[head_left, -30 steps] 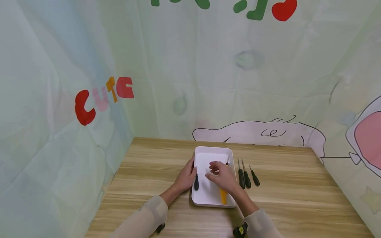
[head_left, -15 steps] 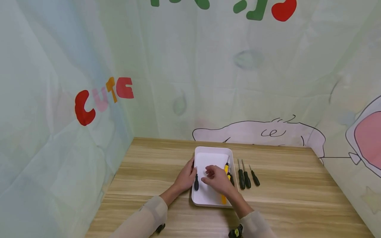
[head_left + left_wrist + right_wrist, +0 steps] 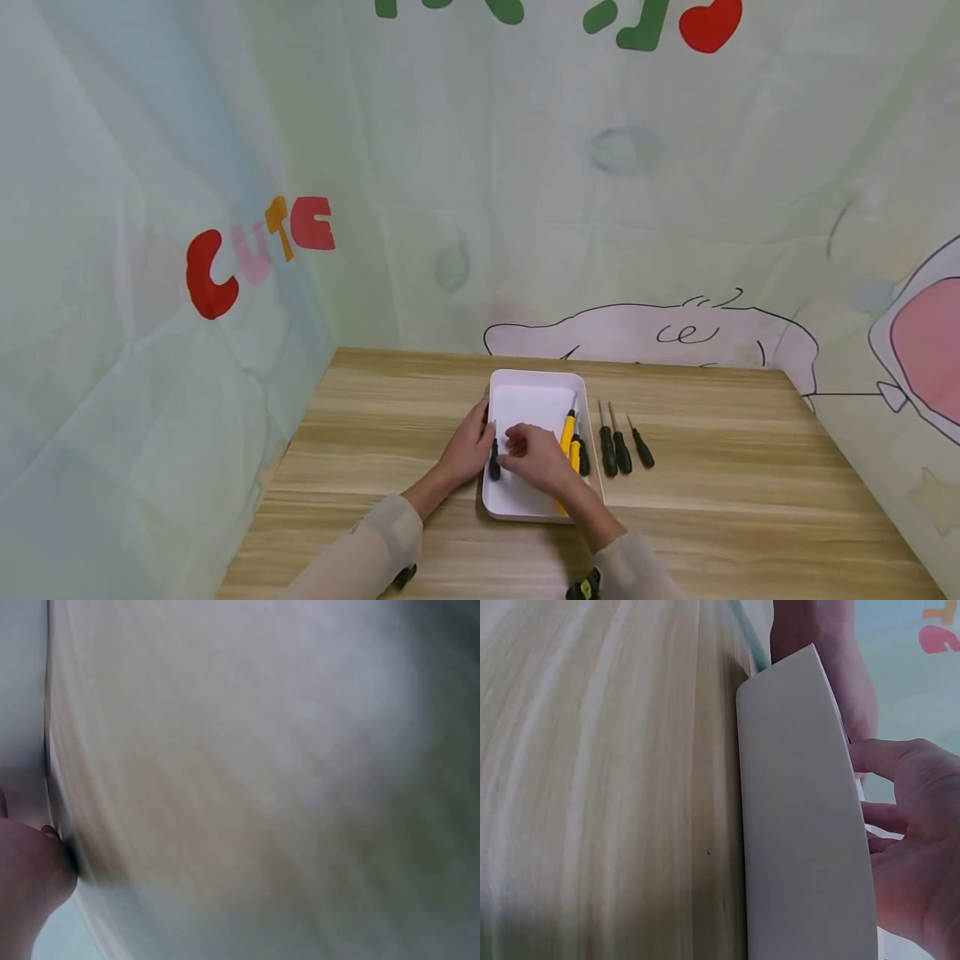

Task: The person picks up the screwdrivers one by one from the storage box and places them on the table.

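A white tray (image 3: pixel 528 402) lies lengthwise on the table. My left hand (image 3: pixel 467 450) grips its left side, thumb at the rim. In the left wrist view only part of that hand (image 3: pixel 30 874) shows. Inside the tray, beside my left thumb, lies a small black-handled screwdriver (image 3: pixel 495 465). My right hand (image 3: pixel 540 458) hovers over the tray with loosely bent fingers, thumb and fingertips close to this screwdriver, apparently holding nothing. Several yellow-handled screwdrivers (image 3: pixel 567 427) and a black-handled one (image 3: pixel 584 458) line the tray's right side, partly hidden by my right hand and wrist.
Three black-handled screwdrivers (image 3: pixel 617 450) lie on the wooden table (image 3: pixel 720 492) just right of the tray. Printed cloth walls (image 3: pixel 420 275) enclose the table at the back and sides. The tray's outer wall (image 3: pixel 806 825) stands close to my right hand.
My right hand has moved left and slightly toward me across the tray, away from the yellow-handled screwdrivers and up to the black one. My left hand has stayed on the tray.
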A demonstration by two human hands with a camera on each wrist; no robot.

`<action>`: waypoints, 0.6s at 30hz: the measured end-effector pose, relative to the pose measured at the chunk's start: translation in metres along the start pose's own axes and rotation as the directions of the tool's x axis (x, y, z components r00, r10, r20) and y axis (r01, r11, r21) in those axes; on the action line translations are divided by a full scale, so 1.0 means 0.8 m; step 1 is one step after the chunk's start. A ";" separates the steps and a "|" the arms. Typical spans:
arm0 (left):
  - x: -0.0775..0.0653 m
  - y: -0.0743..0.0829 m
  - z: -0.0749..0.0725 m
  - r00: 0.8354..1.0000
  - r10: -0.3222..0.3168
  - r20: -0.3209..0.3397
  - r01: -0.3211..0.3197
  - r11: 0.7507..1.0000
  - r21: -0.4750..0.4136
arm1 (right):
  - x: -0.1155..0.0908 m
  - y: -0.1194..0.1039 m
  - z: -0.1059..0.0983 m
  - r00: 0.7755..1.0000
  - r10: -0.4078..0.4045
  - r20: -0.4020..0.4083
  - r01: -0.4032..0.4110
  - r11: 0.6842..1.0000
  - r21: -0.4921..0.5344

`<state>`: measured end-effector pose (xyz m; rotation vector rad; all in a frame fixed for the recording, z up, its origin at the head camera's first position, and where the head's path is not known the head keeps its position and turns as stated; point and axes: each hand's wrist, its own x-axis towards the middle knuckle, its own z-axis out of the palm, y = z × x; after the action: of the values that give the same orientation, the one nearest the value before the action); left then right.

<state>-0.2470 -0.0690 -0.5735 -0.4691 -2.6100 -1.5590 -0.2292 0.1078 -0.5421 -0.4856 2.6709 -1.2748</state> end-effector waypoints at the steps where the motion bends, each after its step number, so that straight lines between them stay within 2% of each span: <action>1: 0.000 0.000 0.000 1.000 0.004 -0.004 -0.004 1.000 -0.002 | 0.000 -0.001 0.001 1.000 -0.003 0.000 0.003 1.000 0.000; 9: 0.000 -0.002 -0.001 1.000 0.024 -0.014 -0.024 1.000 -0.015 | 0.001 -0.006 0.013 1.000 -0.015 -0.005 0.015 1.000 -0.014; 18: 0.000 0.001 -0.001 1.000 0.022 -0.012 -0.022 1.000 0.002 | 0.003 -0.012 0.016 1.000 0.017 0.019 -0.017 1.000 -0.008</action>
<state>-0.2467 -0.0694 -0.5724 -0.4847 -2.5877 -1.5484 -0.2256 0.0923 -0.5426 -0.4719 2.6600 -1.2496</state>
